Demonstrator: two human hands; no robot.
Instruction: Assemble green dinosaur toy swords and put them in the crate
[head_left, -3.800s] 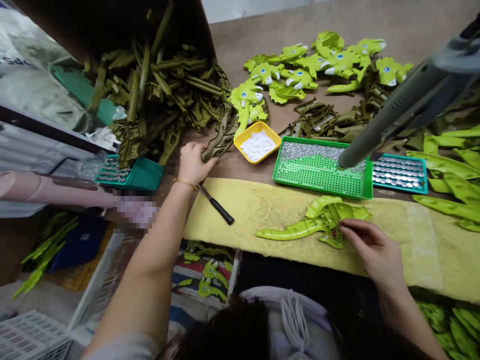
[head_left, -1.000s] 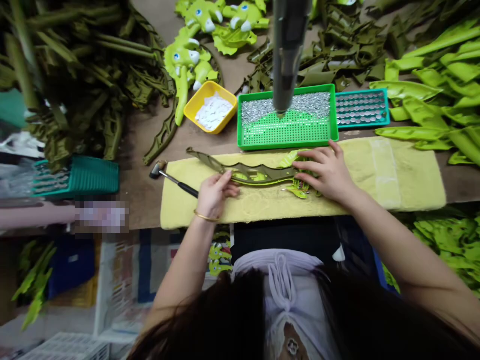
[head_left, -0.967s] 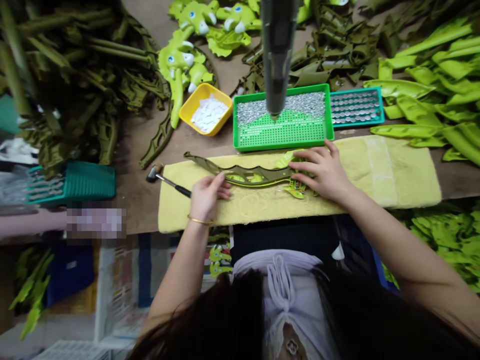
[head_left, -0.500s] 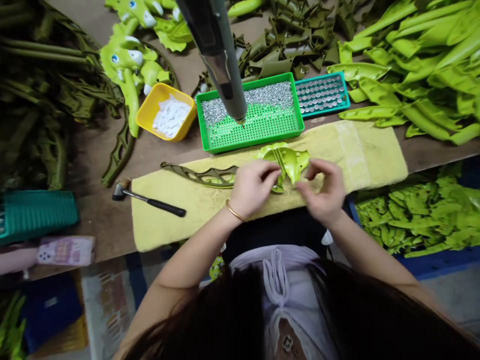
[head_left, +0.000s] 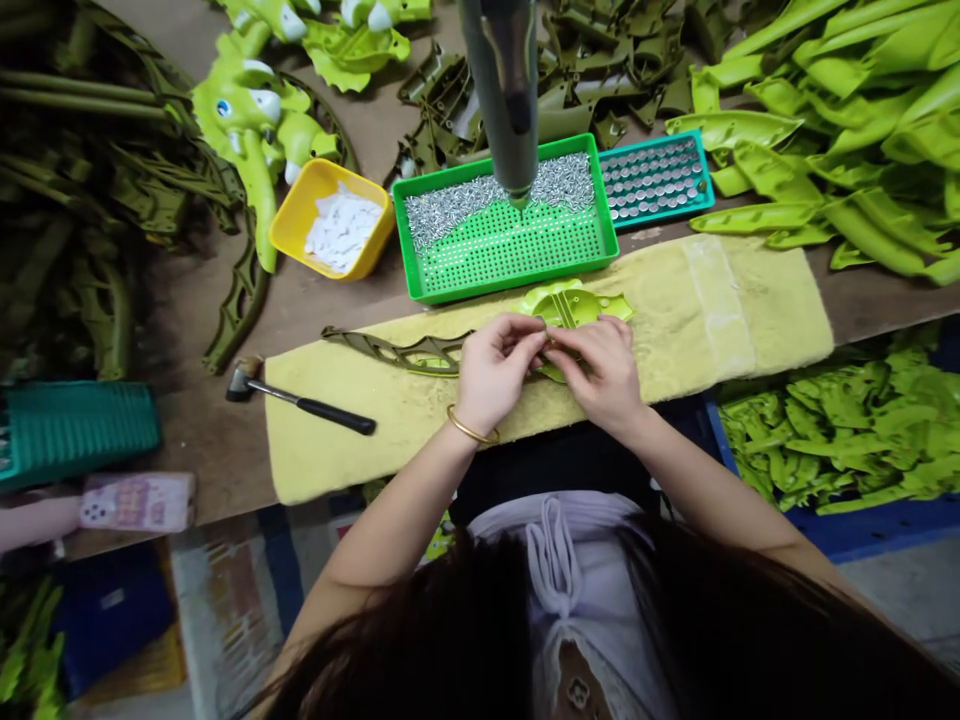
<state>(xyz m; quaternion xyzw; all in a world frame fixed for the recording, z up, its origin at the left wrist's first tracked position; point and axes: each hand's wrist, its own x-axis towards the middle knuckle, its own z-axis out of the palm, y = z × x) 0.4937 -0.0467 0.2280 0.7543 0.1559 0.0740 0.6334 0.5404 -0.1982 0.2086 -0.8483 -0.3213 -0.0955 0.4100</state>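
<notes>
Brown table (head_left: 337,306): yellow towel (head_left: 322,465), bearing lime piece (head_left: 581,306); hammer (head_left: 330,412), head off towel, handle on it; yellow bowl (head_left: 375,250); green tray (head_left: 517,282); teal tray (head_left: 665,215); heaped olive parts (head_left: 600,90); heaped lime parts (head_left: 862,150), right.

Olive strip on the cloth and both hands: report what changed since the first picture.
The left hand has come right, off the olive pile, joining the right hand at the green part. A curved olive strip, not on the cloth then, now lies there, reaching out left of the hands. Whether the hands hold anything small is hidden. The hammer, yellow bowl and green tray stayed put.
</notes>
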